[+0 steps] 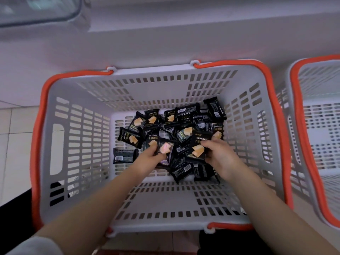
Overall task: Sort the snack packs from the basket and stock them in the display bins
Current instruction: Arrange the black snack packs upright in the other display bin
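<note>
Pale tiled floor below a white shelf front; both hands inside a grey basket with orange handles.

Snack packs, black, lie heaped on the basket bottom toward its right wall. The left hand pinches a pink-printed pack; the right hand grips a yellow-printed pack. A second basket is cut off at the right; a blurred clear bin sits top left.

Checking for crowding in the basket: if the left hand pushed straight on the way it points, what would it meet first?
Probably the left hand, already holding a pink-picture pack, would meet the DRYCAKE packs piled just beyond its fingertips; depth is unclear.
</note>
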Demonstrator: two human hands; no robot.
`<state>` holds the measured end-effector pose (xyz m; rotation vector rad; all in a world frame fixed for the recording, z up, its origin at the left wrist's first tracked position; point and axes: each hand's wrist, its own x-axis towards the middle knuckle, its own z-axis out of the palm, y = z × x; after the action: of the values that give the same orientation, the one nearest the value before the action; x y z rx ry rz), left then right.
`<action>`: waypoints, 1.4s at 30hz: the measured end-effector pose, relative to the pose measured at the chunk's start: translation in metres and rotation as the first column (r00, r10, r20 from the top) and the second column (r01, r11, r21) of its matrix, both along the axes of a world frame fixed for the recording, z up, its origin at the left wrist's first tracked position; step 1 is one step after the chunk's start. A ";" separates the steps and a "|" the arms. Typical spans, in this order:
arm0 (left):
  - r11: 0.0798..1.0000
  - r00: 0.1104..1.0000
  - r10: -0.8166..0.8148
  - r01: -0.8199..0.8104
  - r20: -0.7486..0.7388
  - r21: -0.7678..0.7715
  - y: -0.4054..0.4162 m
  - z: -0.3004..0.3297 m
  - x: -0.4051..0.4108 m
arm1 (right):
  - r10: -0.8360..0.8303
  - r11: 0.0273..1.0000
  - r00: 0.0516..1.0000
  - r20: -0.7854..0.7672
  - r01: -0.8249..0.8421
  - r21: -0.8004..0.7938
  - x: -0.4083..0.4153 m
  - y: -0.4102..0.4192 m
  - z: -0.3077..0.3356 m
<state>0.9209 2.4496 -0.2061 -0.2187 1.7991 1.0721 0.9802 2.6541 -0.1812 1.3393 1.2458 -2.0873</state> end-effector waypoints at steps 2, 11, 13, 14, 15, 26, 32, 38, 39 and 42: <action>0.996 1.000 0.010 -0.008 -0.019 0.087 0.003 0.008 -0.003 | 0.105 0.979 0.994 -0.011 -0.102 0.174 0.001 0.002 0.000; 0.608 0.587 -0.785 0.791 -0.197 -0.067 0.005 0.025 -0.013 | 0.583 0.696 0.810 -0.066 -0.455 0.556 -0.005 0.008 -0.002; 0.611 0.592 -0.779 0.791 -0.204 -0.039 0.007 0.026 -0.014 | 0.733 0.555 0.680 -0.005 -0.594 0.582 -0.007 0.002 -0.004; 0.594 0.575 -0.791 0.804 -0.209 -0.033 0.009 0.025 -0.014 | 0.781 0.502 0.625 0.011 -0.638 0.584 -0.007 -0.001 -0.006; 0.577 0.558 -0.802 0.816 -0.214 -0.037 0.011 0.024 -0.013 | 0.815 0.472 0.580 0.013 -0.677 0.565 -0.008 -0.005 -0.008; 0.979 0.910 -0.196 0.164 -0.366 -0.117 0.012 0.010 -0.004 | 0.792 0.607 0.605 -0.084 -0.766 0.210 -0.001 -0.016 -0.016; 0.881 0.929 -0.168 -0.009 -0.329 -0.474 0.002 -0.025 -0.019 | 0.609 0.752 0.792 0.046 -0.595 0.284 -0.005 -0.009 -0.025; 0.730 0.944 -0.280 0.090 -0.176 -0.678 0.027 -0.048 -0.021 | 0.432 0.872 0.901 0.045 -0.429 0.234 -0.002 -0.006 -0.029; 0.708 0.950 -0.252 0.050 -0.186 -0.704 0.031 -0.049 -0.021 | 0.438 0.871 0.898 0.045 -0.436 0.228 -0.001 -0.006 -0.029; 0.698 0.960 -0.212 0.017 -0.184 -0.716 0.038 -0.052 -0.022 | 0.462 0.858 0.886 0.048 -0.460 0.228 0.002 -0.008 -0.029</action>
<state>0.8992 2.4871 -0.2581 -0.4386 2.3717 0.2567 0.9820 2.6465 -0.2104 0.9845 1.6668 -1.6487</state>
